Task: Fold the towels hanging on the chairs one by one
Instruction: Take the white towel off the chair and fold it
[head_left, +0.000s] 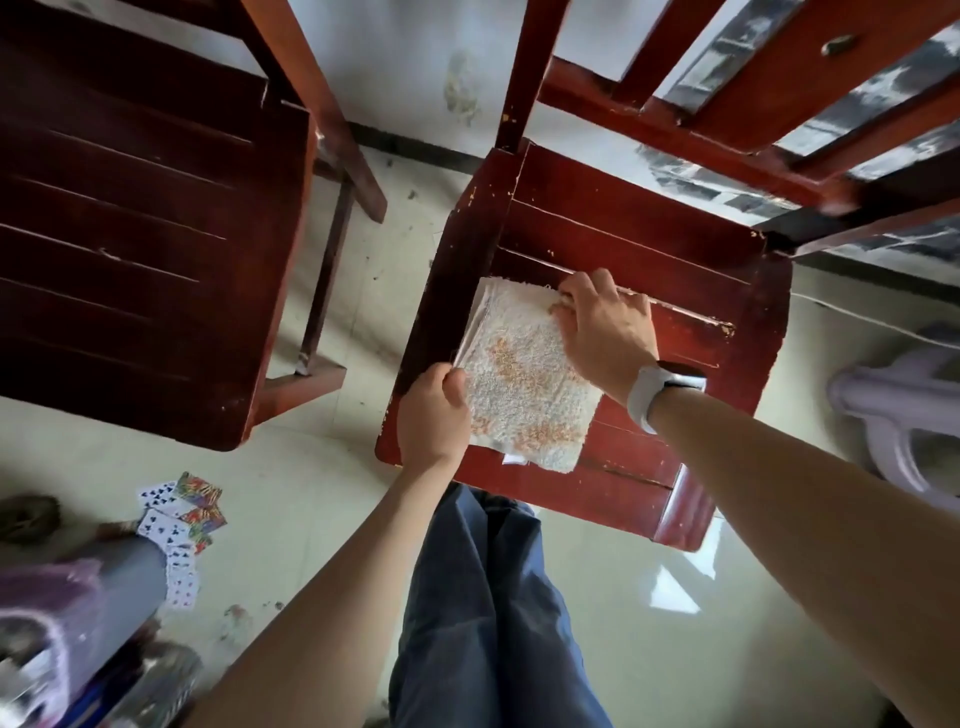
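Evidently squaring its layers, the left hand (434, 410) pinches the folded towel's (524, 374) near-left edge on the chair seat (649, 260) while the right hand (602, 327) grips its far corner.

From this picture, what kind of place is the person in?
Probably a room in a home, though that is a guess. Two worn red wooden chairs, one at left and one at right, stand on a pale tiled floor, with playing cards scattered on it and a folded towel on the right seat.

playing cards (176, 535) lying scattered on floor, well left of and below the hands | pale plastic stool (893, 410) sitting right of the hands | purple fabric (47, 613) lying at lower left, blurred
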